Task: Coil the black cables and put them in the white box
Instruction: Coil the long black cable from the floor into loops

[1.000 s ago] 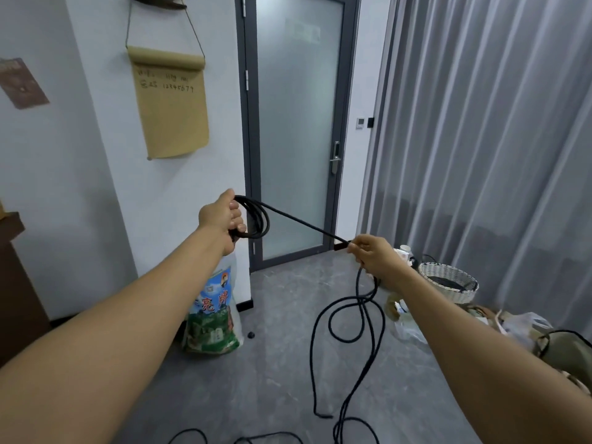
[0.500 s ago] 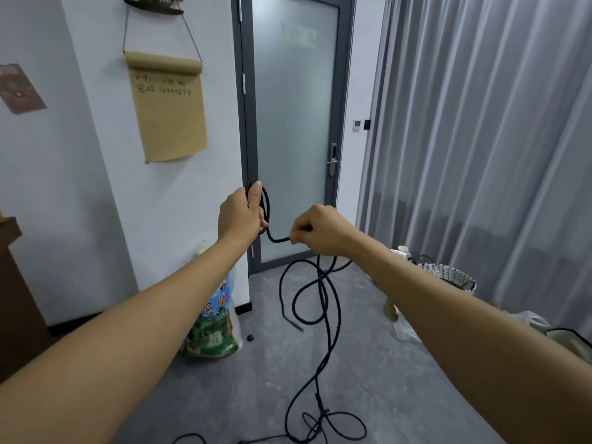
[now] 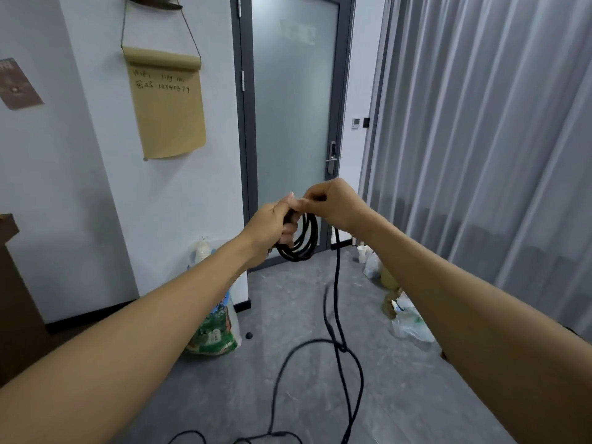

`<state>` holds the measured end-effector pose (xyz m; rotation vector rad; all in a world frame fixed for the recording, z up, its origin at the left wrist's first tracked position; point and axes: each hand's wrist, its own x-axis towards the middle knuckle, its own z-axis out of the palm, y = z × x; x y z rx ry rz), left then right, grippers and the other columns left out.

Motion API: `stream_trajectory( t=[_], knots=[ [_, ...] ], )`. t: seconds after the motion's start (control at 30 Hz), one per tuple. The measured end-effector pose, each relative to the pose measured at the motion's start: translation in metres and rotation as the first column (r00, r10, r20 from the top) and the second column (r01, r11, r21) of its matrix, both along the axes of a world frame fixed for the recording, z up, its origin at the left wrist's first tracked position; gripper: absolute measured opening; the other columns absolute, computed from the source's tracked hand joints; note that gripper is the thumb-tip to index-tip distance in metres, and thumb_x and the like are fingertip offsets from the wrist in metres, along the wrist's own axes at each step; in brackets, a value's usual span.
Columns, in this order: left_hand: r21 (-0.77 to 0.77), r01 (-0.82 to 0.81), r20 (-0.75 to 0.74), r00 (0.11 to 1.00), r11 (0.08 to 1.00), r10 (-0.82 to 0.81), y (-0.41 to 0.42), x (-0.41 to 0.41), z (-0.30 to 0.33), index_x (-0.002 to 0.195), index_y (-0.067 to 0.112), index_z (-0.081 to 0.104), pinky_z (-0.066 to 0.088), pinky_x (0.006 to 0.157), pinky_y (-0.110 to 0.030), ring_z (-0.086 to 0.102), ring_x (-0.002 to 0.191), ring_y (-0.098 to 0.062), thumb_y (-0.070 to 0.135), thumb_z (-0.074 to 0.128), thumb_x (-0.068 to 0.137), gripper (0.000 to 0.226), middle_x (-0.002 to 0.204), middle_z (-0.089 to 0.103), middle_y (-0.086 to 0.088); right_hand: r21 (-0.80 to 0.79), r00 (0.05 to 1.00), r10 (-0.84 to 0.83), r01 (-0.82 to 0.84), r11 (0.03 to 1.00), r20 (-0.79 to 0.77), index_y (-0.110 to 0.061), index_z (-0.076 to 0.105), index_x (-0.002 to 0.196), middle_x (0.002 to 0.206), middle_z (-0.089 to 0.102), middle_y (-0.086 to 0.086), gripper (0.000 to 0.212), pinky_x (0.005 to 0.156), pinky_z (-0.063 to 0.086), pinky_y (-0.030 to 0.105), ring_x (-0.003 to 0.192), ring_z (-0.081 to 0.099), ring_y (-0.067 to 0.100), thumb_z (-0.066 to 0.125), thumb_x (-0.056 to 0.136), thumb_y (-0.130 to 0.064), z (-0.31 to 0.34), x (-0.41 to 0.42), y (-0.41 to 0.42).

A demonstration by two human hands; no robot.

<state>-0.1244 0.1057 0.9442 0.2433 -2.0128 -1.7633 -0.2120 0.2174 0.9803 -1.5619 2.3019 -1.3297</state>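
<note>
Cable (image 3: 302, 243) coils gripped in closed left hand (image 3: 272, 227) — right hand (image 3: 333, 203) beside, pinching the strand.

1. Evenly bright, soft daylight through the curtains (image 3: 480, 139) at 2 o'clock.
2. Faint shadows only on the floor (image 3: 400, 395).
3. Wide-angle bending toward edges; slightly soft, cable (image 3: 325, 302) motion-blurred.

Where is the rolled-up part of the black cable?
The coil hangs from the left hand in the middle of the head view, in front of the glass door. The right hand touches it from the right.
</note>
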Motion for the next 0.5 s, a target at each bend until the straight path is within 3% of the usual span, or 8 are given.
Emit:
stream_trajectory(
  t=[0.17, 0.27, 0.37, 0.5],
  knots=[
    [0.003, 0.125, 0.182, 0.976, 0.992, -0.123, -0.008, 0.010, -0.005, 0.073, 0.016, 0.055, 0.024, 0.044, -0.019, 0.020, 0.042, -0.006, 0.037, 0.052, 0.094, 0.030, 0.049, 0.026, 0.010, 0.073, 0.987, -0.049, 0.038, 0.997, 0.154, -0.016, 0.057, 0.055, 0.051, 0.041, 0.000, 0.035, 0.048, 0.027, 0.024, 0.048, 0.031, 0.012, 0.067, 0.084, -0.032, -0.028, -0.009, 0.005],
    [0.100, 0.016, 0.156, 0.987, 0.995, -0.032, -0.011, 0.011, -0.012, 0.066, 0.018, 0.046, 0.023, 0.039, -0.017, 0.020, 0.040, -0.006, 0.028, 0.057, 0.092, 0.030, 0.046, 0.026, 0.010, 0.054, 0.965, -0.067, 0.055, 0.997, 0.252, -0.011, 0.062, 0.063, 0.056, 0.044, 0.005, 0.033, 0.050, 0.031, 0.026, 0.053, 0.035, 0.017, 0.065, 0.084, -0.036, -0.044, -0.014, 0.008],
    [0.235, -0.127, 0.100, 0.989, 0.964, 0.106, -0.026, 0.016, -0.007, 0.062, 0.020, 0.040, 0.023, 0.034, -0.015, 0.020, 0.035, -0.005, 0.021, 0.057, 0.092, 0.035, 0.042, 0.027, 0.010, 0.075, 0.945, -0.167, 0.152, 0.985, 0.281, -0.009, 0.061, 0.066, 0.056, 0.044, 0.002, 0.034, 0.046, 0.032, 0.019, 0.050, 0.035, 0.013, 0.061, 0.089, -0.033, -0.058, -0.028, 0.020],
    [0.313, -0.294, 0.080, 0.956, 0.903, 0.284, -0.055, 0.029, -0.001, 0.062, 0.018, 0.045, 0.023, 0.034, -0.015, 0.021, 0.032, -0.005, 0.019, 0.058, 0.091, 0.032, 0.040, 0.029, 0.009, 0.108, 0.920, -0.284, 0.264, 0.958, 0.271, -0.012, 0.063, 0.068, 0.059, 0.045, 0.004, 0.028, 0.052, 0.031, 0.025, 0.054, 0.035, 0.015, 0.062, 0.089, -0.031, -0.076, -0.049, 0.042]
  ],
)
